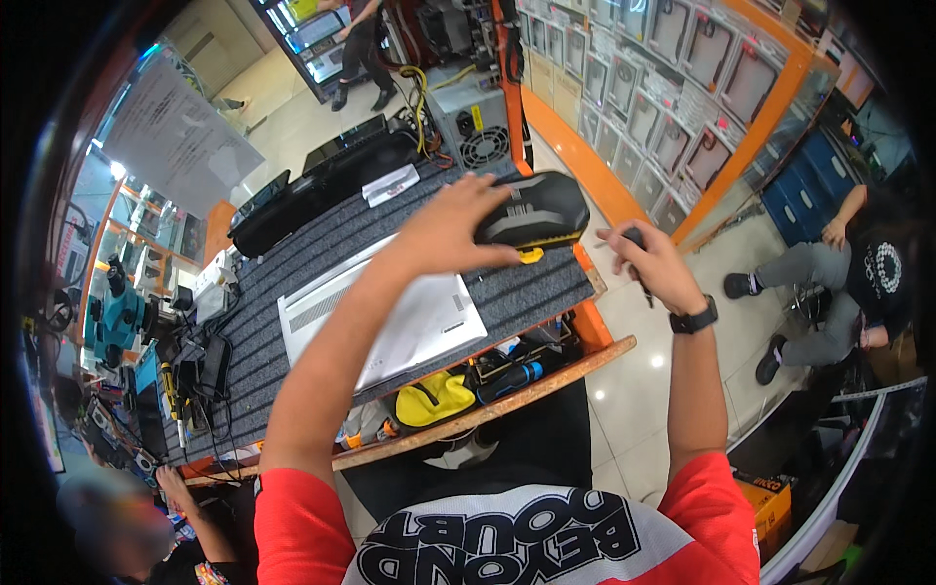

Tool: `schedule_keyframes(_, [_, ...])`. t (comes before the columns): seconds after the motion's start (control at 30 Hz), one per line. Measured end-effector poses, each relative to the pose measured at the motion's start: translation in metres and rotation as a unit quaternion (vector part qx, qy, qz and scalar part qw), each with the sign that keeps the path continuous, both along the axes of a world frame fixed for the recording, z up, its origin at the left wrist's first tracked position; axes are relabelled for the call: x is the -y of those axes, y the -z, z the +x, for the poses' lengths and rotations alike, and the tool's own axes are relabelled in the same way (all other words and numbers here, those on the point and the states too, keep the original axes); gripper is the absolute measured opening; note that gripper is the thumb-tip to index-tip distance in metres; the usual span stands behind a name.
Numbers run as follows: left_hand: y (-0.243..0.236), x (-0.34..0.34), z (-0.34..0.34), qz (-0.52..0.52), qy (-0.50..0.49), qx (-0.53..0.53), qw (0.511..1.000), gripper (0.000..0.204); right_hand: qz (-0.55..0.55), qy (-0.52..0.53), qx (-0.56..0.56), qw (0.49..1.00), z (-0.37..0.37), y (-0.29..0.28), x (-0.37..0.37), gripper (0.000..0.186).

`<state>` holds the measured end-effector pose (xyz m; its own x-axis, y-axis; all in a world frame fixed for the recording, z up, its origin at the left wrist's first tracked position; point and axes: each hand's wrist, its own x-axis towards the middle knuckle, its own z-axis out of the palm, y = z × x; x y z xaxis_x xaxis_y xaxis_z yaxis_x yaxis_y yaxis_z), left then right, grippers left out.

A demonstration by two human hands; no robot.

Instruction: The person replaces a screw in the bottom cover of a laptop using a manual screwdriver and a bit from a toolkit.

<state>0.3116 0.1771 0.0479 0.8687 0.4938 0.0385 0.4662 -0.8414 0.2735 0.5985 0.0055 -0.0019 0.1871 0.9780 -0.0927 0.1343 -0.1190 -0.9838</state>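
Note:
My left hand (pixel 450 226) grips the left end of a black hard tool case (pixel 536 210) with yellow trim, fingers over its top and thumb along its near side. The case lies at the right end of the grey ribbed mat, with a yellow latch at its near edge. To the right, beyond the bench edge, my right hand (pixel 655 265) is closed round a slim dark tool (pixel 634 237) that looks like a screwdriver; my fingers hide part of it. A silver laptop (pixel 439 317) lies underside up on the mat, partly under my left forearm.
An open drawer (pixel 517 390) below the bench holds a yellow pouch (pixel 434 398) and tools. A black bar-shaped thing (pixel 331 185) and a computer power supply (pixel 470 122) stand at the back. A blue-green microscope (pixel 119 312) is left. People are at lower left and right.

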Motion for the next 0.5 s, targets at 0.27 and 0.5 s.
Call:
schedule_keyframes(0.27, [0.061, 0.016, 0.036, 0.179, 0.002, 0.039, 0.983, 0.076, 0.057, 0.053, -0.043, 0.996, -0.007, -0.014, 0.067, 0.012])
schedule_keyframes(0.5, [0.05, -0.02, 0.032, 0.141, -0.023, 0.01, 0.99, 0.075, 0.124, 0.037, -0.069, 0.989, -0.023, -0.026, 0.07, 0.015])
